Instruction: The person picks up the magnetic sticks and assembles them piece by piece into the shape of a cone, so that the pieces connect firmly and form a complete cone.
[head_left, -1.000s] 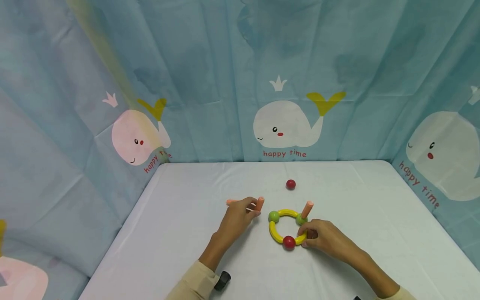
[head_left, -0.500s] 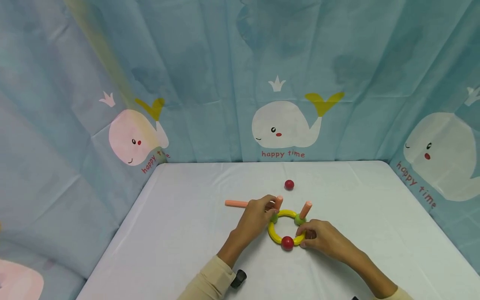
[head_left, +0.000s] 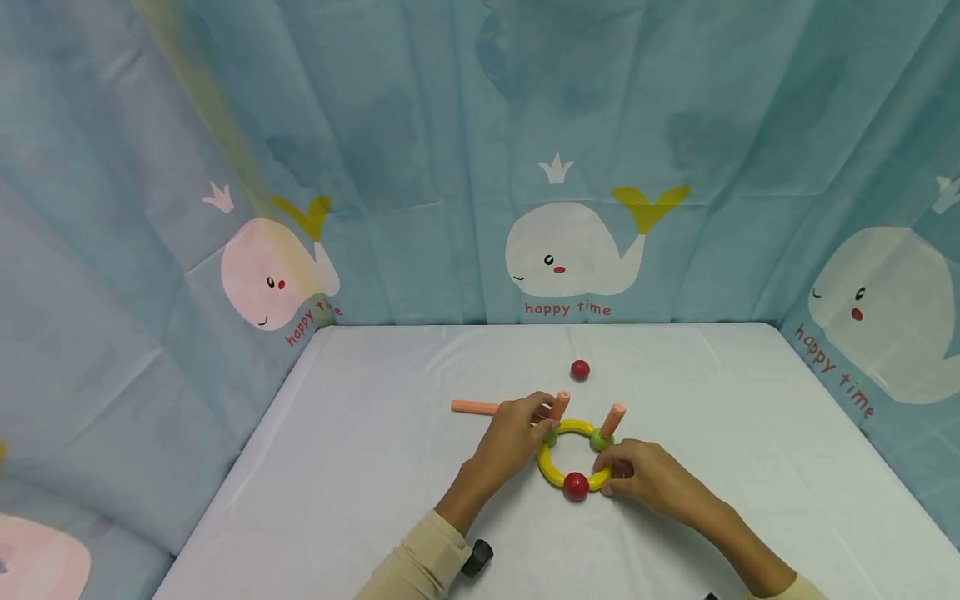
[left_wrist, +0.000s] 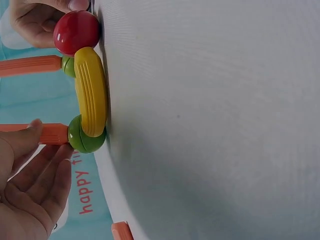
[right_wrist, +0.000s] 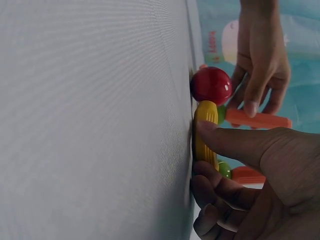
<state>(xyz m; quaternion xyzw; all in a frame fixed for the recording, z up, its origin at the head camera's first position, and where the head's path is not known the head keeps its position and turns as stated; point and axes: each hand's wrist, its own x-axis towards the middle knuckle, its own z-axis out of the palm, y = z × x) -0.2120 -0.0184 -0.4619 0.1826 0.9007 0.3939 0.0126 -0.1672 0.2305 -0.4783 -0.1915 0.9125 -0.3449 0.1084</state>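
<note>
A ring of yellow curved pieces (head_left: 550, 468) joined by balls lies on the white table. Its front ball is red (head_left: 576, 486); its two far balls are green. My left hand (head_left: 510, 432) pinches an upright orange stick (head_left: 559, 406) between thumb and fingers. The lower end of that stick meets the left green ball (left_wrist: 86, 136) in the left wrist view. On the right green ball (head_left: 602, 439) stands a second orange stick (head_left: 613, 419). My right hand (head_left: 651, 477) holds the ring's right side, thumb and fingers on a yellow curved piece (right_wrist: 205, 142).
A loose red ball (head_left: 580, 370) sits beyond the ring. Left of it lies another orange stick (head_left: 472, 407), partly hidden behind my left hand. A blue curtain (head_left: 420, 250) printed with whales hangs along the table's back edge and sides.
My left hand has carried its orange stick rightward from beside the ring onto the left green ball, uncovering the lying stick. Over the last half second both hands stay nearly still.
</note>
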